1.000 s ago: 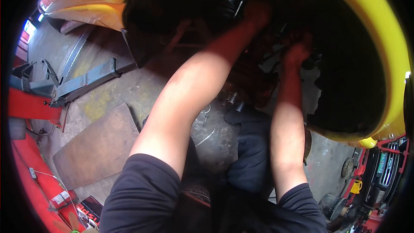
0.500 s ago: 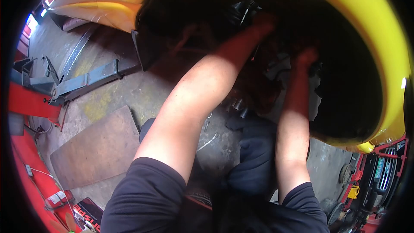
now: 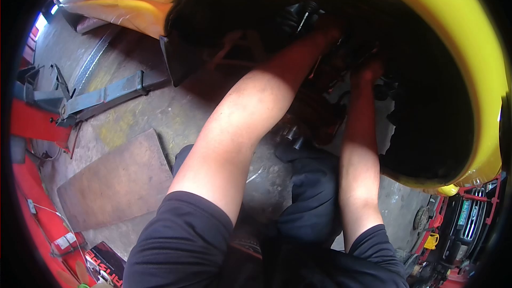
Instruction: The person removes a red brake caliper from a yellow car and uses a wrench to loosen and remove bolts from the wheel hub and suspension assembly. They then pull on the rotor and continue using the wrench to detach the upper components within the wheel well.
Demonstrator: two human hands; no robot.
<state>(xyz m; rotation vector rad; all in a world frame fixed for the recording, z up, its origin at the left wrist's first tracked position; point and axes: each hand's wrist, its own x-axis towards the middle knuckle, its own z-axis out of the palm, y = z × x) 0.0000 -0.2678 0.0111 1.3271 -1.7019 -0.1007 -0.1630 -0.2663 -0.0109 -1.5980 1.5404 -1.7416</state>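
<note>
Both my arms reach up into the dark wheel well of a yellow car. My left hand is deep in shadow near the suspension parts, just right of a shiny, ribbed part; its fingers cannot be made out. Lower and to the right, my right hand is beside dark parts of the wheel hub area, its fingers lost in the shade. Whether either hand holds something is hidden. Below them, cylindrical metal pieces show near my knee.
A blue-grey lift arm on a red base stands at left. A flat brown board lies on the concrete floor, with a printed box at lower left. Another vehicle's grille shows at right.
My right hand has shifted slightly left within the wheel well. My left hand stays in nearly the same place, and the view has moved a little.
</note>
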